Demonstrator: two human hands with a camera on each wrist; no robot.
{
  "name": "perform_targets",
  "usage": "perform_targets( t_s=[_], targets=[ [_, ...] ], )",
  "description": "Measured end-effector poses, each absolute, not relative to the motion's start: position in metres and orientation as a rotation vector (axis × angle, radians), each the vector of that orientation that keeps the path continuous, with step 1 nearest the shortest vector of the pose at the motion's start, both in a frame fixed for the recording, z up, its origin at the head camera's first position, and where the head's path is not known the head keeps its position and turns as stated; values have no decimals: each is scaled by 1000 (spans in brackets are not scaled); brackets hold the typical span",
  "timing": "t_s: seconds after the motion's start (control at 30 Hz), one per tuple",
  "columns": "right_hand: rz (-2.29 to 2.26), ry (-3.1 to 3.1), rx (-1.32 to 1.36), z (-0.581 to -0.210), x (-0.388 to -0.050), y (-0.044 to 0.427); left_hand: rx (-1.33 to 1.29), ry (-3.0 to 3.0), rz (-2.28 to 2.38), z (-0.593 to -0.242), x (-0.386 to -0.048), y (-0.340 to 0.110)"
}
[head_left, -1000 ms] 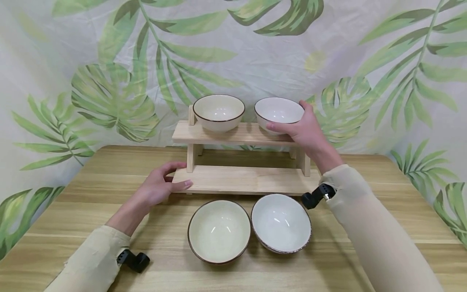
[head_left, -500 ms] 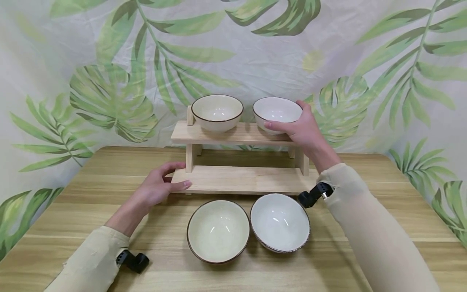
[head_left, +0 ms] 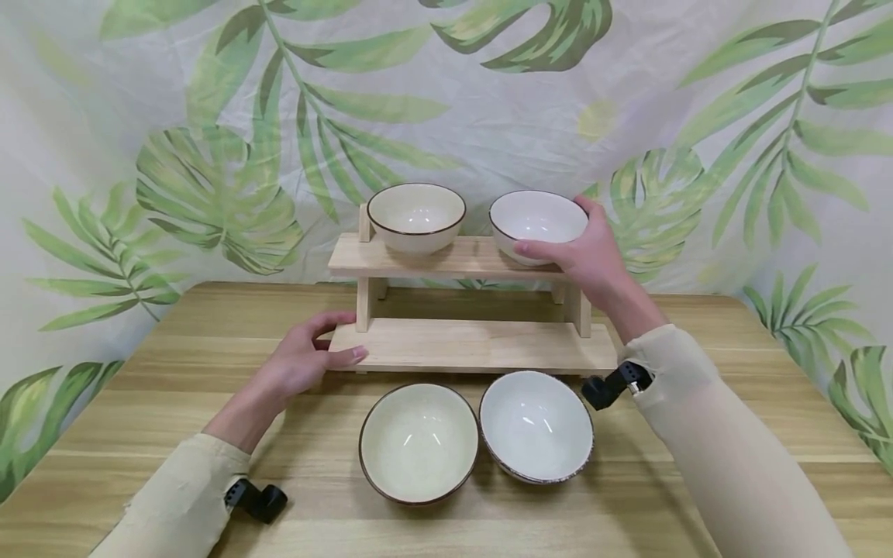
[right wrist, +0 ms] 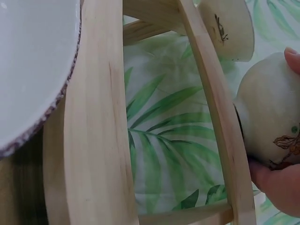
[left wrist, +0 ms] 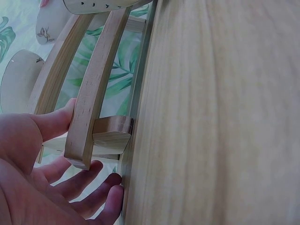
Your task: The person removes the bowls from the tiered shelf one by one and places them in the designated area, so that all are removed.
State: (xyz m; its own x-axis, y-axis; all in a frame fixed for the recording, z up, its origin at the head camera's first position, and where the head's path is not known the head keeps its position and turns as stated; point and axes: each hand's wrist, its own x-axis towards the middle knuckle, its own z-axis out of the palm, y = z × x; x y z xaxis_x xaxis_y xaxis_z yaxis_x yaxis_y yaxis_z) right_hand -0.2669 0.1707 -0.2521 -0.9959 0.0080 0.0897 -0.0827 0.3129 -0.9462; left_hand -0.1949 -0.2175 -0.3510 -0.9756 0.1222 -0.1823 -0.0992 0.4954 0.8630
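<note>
White bowl (head_left: 533,223), gripped by the right hand (head_left: 594,256) at the upper shelf's (head_left: 476,249) right end, should sit flat before release; the left hand (head_left: 300,356), pinching the lower shelf's (head_left: 474,345) left end, should brace firmly.

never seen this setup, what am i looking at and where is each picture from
No machine here: a person's left hand and right hand work bare, each wrist wearing a small black camera. The wide pictures come from a head camera looking down; one close-up comes from each wrist. On the table stands a two-level wooden shelf with a cream bowl on top; another cream bowl and a white bowl sit in front. The right hand holds a second white bowl at the upper level; the left hand grips the lower level's left end.
</note>
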Motion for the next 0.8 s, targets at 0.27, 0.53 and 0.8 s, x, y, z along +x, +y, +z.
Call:
perform_targets(
  t_s=[0.27, 0.53, 0.8],
  targets=[
    [1840, -2453, 106, -253, -246, 186, 26, 2515, 1496, -351, -195, -217],
    [1854, -2455, 126, -253, -229, 201, 33, 2518, 1506, -352, -196, -218],
    [1932, -2395, 189, -257, -213, 210, 33, 2515, 1502, -353, -196, -216]
  ],
)
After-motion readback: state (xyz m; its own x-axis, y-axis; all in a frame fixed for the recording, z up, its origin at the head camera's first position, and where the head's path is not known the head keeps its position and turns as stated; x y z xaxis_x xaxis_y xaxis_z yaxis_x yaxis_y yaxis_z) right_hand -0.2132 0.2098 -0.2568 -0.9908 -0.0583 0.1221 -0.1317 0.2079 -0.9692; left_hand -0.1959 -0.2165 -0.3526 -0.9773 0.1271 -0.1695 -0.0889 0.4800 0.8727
